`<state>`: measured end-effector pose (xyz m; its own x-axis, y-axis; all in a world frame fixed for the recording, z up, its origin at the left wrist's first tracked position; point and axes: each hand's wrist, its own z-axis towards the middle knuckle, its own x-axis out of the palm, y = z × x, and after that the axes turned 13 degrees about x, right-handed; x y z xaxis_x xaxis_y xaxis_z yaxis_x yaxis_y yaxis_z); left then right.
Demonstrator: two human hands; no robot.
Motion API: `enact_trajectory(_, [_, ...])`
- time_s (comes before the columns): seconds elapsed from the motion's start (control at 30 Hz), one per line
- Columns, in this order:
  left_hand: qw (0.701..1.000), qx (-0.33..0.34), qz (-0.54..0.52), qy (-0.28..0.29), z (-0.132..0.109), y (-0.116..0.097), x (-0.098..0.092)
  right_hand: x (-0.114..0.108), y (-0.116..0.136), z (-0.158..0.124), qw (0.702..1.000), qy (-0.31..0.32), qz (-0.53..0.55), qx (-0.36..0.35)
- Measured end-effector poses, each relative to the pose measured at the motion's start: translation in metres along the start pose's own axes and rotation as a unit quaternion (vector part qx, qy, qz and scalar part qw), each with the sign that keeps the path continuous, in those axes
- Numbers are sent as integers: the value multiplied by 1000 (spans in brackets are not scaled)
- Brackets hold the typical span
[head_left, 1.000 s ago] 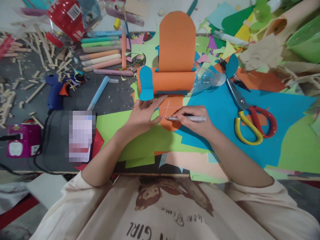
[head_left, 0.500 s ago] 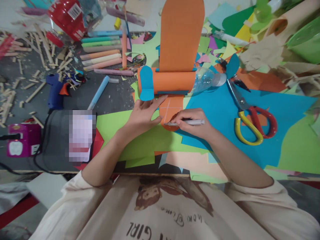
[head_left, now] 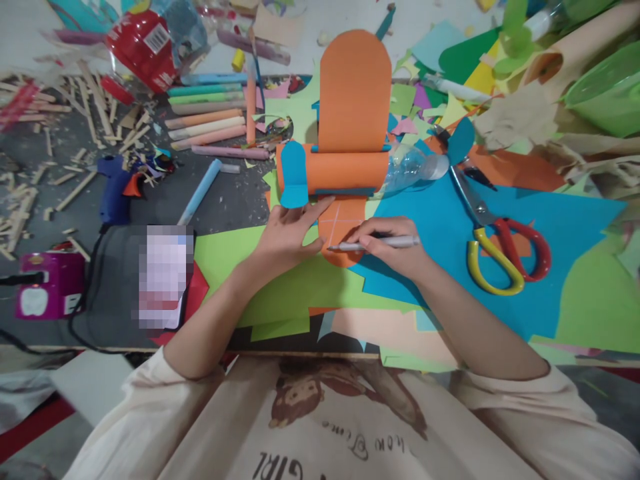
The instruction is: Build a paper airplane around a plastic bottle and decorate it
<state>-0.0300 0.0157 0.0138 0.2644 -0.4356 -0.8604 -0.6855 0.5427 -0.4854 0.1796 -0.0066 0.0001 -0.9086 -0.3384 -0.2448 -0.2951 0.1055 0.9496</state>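
pale pen (head_left: 396,241) | level; tip on orange flap (head_left: 347,232) | flap flat; white-lined

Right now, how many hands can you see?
2. The left hand lies flat at the orange flap's edge; the right hand holds a pen on it.

Left hand (head_left: 287,233) flat, palm down, fingers spread; right hand (head_left: 395,250) pinched in writing grip (forearms converge inward).

— Can't read the pixelated patch (head_left: 163,277) on the dark pouch (head_left: 115,287).
— Nor see the whole green bowl (head_left: 607,90), cut by the right edge. Losing some orange flap (head_left: 343,223) under the right hand (head_left: 395,257) gripping the pen (head_left: 407,241).
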Motion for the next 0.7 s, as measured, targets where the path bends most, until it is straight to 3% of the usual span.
enact_trajectory(0.47, [1000, -1, 1, -5, 0, 0, 2, -10, 1, 7, 995, -96, 34, -12])
enact_trajectory(0.7, [1000, 0, -9, 0, 0, 0, -1, -8, 2, 8, 993, -113, 30, -20])
